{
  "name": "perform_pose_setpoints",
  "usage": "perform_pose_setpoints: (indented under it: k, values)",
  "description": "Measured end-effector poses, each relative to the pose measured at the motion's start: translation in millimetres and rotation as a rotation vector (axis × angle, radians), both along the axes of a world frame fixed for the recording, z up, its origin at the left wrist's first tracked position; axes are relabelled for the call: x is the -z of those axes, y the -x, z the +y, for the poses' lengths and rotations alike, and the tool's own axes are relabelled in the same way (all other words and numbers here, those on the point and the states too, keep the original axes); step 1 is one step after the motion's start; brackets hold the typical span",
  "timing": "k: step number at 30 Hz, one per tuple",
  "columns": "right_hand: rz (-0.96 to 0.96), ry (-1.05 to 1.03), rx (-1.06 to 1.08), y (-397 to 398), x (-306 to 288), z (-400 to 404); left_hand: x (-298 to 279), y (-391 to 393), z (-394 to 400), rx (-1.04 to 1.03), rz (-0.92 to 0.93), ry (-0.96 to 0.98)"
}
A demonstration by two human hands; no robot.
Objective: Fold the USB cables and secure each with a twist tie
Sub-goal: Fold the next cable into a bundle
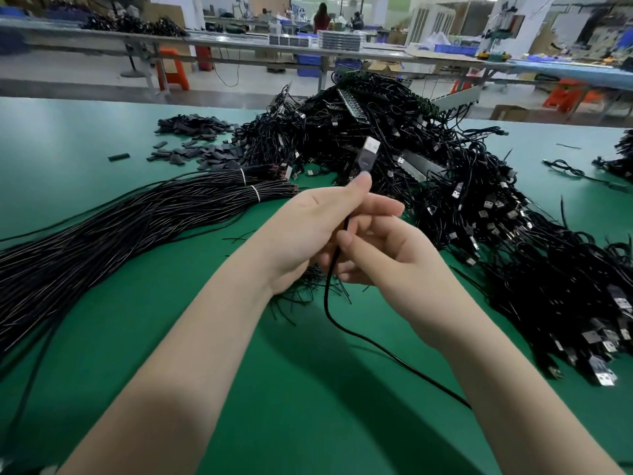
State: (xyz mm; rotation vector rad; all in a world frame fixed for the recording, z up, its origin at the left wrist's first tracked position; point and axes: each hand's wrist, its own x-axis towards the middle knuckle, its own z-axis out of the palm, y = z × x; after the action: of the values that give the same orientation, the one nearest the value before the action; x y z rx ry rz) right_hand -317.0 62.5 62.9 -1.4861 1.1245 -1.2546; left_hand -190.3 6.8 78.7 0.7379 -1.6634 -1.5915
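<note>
My left hand (318, 228) grips a black USB cable just below its plug (368, 156), which points up above my fingers. My right hand (380, 255) pinches the same cable (329, 303) slightly lower, thumb against the cord. From there the cord hangs down, curves across the green table (137, 337) and passes under my right forearm. Thin black twist ties (308, 289) lie scattered on the table beneath my hands, partly hidden by them.
A big tangled heap of USB cables (445, 186) fills the table ahead and to the right. Long bundles of black wire (120, 228) tied with white bands stretch off to the left. Small black sleeves (195, 138) lie at the far left. Other workbenches stand behind.
</note>
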Motion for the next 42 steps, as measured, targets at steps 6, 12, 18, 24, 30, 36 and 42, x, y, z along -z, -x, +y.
perform_pose_setpoints:
  k: [6, 12, 18, 24, 30, 36, 42]
  values:
    - [-0.01, -0.004, -0.067, 4, -2, 3, -4, -2, 2, 0.072, 0.017, -0.016]
    - [0.013, -0.144, -0.202, 6, 10, -4, -14, -12, 0, 0.126, 0.129, -0.067]
    - [0.218, -0.392, -0.326, 15, 30, -9, -24, -27, 3, 0.432, 0.289, -0.185]
    - [-0.006, -0.295, -0.044, 50, 2, -11, -8, -21, 2, 0.649, -0.312, 0.014]
    - [0.01, -0.151, -0.075, 52, -29, 8, 8, -1, 1, 0.423, -0.284, -0.075]
    - [0.09, -0.033, -0.179, 39, -34, 17, 2, -7, -4, 0.243, -0.02, -0.183]
    - [0.05, -0.263, -0.522, 28, -7, 8, -18, -9, 1, 0.227, 0.272, -0.203]
